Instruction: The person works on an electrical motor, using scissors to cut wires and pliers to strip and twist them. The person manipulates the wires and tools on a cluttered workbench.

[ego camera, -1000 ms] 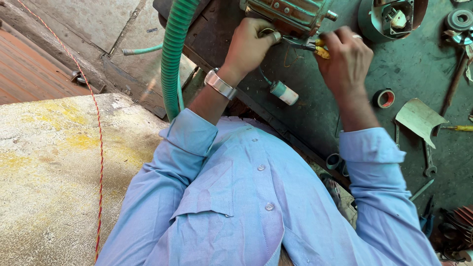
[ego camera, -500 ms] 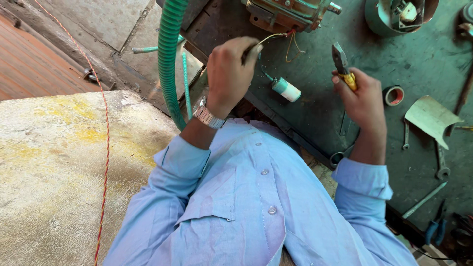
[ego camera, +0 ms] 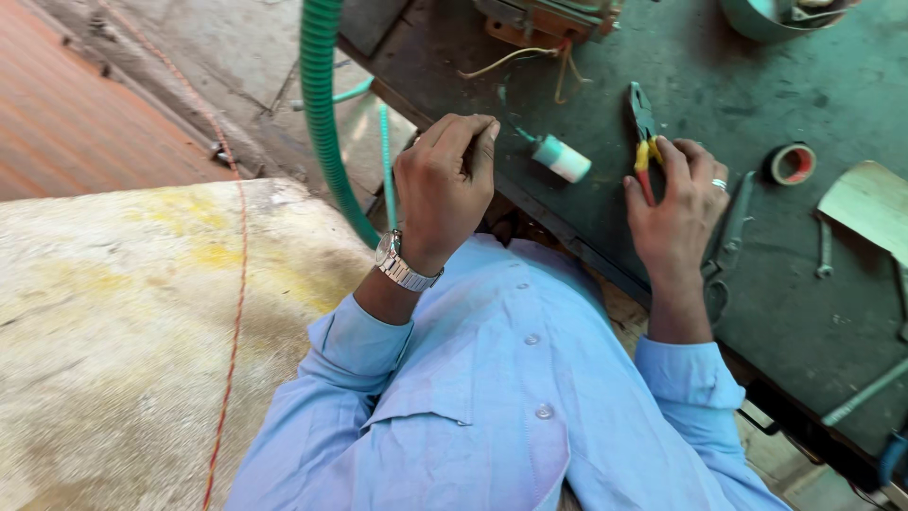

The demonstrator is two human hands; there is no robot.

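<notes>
green bench [ego camera: 757, 284], pliers [ego camera: 644, 132] half-hidden by right hand [ego camera: 676, 203]

Single head view — looking steeply down, close over the green workbench [ego camera: 757, 284].

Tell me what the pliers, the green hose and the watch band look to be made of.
Pliers in the right hand: dull grey metal jaws, probably steel; the handles look sleeved in glossy yellow and red plastic.
Green hose: ribbed, slightly shiny, bending in a curve, so likely flexible plastic.
Watch band on the left wrist: bright silver links, apparently polished metal.
</notes>
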